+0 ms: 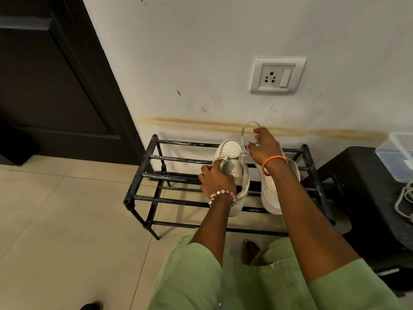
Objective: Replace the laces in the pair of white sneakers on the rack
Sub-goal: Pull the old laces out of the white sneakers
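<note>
Two white sneakers stand side by side on the top bars of a black metal rack (143, 175). My left hand (215, 180) grips the left sneaker (232, 153) around its tongue and lace area. My right hand (264, 147) is above the right sneaker (271, 193), pinching a white lace (244, 130) that loops up from the left sneaker's eyelets toward the wall. Much of the right sneaker is hidden behind my right forearm.
A wall with a socket plate (277, 74) rises right behind the rack. A dark door (55, 81) is at the left. A black stool (368, 198) at the right carries a clear plastic box (395, 153) and a white cable (404, 202). My bare foot (249, 250) is on the tiled floor.
</note>
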A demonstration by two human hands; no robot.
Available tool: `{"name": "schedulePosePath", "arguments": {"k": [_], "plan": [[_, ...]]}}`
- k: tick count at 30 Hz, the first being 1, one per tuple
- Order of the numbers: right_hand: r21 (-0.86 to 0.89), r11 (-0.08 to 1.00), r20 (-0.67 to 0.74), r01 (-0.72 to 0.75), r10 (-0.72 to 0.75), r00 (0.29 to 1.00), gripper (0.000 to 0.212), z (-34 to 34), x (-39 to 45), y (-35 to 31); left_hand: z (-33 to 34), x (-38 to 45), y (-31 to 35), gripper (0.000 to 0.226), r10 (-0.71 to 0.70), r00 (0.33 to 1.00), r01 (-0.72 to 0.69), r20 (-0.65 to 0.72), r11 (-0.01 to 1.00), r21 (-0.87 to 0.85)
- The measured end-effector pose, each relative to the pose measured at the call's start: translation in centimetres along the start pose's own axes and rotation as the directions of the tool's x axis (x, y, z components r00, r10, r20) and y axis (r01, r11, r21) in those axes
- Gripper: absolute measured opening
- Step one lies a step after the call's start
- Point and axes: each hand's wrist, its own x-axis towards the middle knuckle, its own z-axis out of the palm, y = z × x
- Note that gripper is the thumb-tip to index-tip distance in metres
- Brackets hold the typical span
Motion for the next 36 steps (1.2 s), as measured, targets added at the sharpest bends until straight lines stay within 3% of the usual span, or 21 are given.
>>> {"name": "schedulePosePath", "arguments": {"k": [5,7,10,14,18,20,24,31,33,35,36], "plan": [[-0.291,0.957,0.037,-0.01,0.022,0.999,0.044,3.4,-2.2,1.3,0.0,0.3,-0.1,0.047,0.008,1.0,-0.008,0.006,1.0,0.014],[-0.336,0.942,-0.041,-0.027,0.014,0.999,0.036,4.8,-3.4,2.0,-0.3,0.3,-0.2,0.046,0.028,0.999,-0.029,0.018,0.998,0.048],[-0.245,0.967,-0.207,-0.063,0.011,0.978,0.029,5.7,-4.2,2.6,-1.1,0.6,-0.2,0.05,0.065,0.996,-0.073,0.064,0.989,0.128],[-0.143,0.978,-0.269,-0.154,0.112,0.957,0.026,6.1,-3.9,2.6,-1.6,1.9,0.8,0.048,0.239,0.965,-0.261,0.109,0.918,0.3],[-0.075,0.975,-0.299,-0.211,0.18,0.937,0.026,6.3,-3.7,2.8,-1.2,4.3,2.2,0.044,0.431,0.836,-0.538,0.34,0.765,0.355],[-0.074,0.973,-0.296,-0.22,0.19,0.936,0.028,6.3,-3.7,2.8,-0.8,5.3,2.4,0.039,0.43,0.796,-0.58,0.426,0.744,0.332],[-0.036,0.971,-0.314,-0.236,0.213,0.925,0.038,6.6,-3.7,2.8,0.2,6.0,2.5,0.035,0.426,0.813,-0.565,0.396,0.742,0.361],[-0.044,0.963,-0.33,-0.266,0.237,0.914,0.035,6.8,-4.1,2.6,0.8,7.0,2.1,0.018,0.32,0.887,-0.357,0.334,0.932,0.054],[-0.049,0.959,-0.334,-0.278,0.247,0.91,0.033,6.7,-4.2,2.5,0.2,6.9,2.4,0.016,0.243,0.9,-0.205,0.361,0.969,-0.14],[-0.048,0.959,-0.341,-0.28,0.248,0.907,0.03,6.5,-4.3,2.4,-0.9,6.9,2.4,0.016,0.101,0.924,0.084,0.369,0.888,-0.452],[-0.048,0.959,-0.344,-0.28,0.247,0.906,0.028,6.5,-4.3,2.3,-1.3,6.9,2.1,0.021,-0.014,0.913,0.286,0.408,0.734,-0.616]]}}
